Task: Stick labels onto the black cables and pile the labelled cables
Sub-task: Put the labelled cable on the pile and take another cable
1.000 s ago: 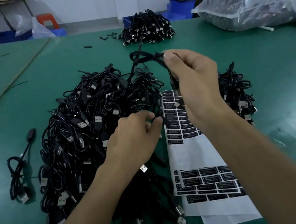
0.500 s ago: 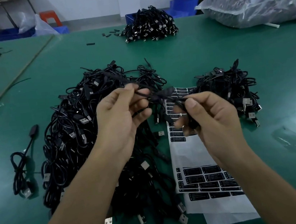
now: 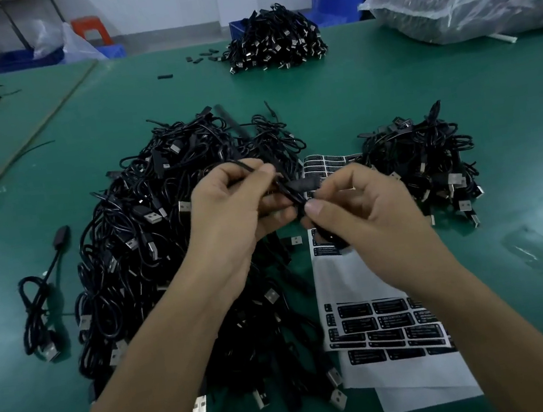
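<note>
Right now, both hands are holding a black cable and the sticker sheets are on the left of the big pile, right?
Not quite. The left hand and right hand do hold a black cable, but the sticker sheets lie on the right of the big pile, as the head view shows.

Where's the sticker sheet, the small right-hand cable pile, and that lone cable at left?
Sticker sheet (image 3: 338,276): head view, bare white middle.
Small cable pile (image 3: 423,165): head view, centre of the heap.
Lone cable (image 3: 35,295): head view, its coiled part.
</note>
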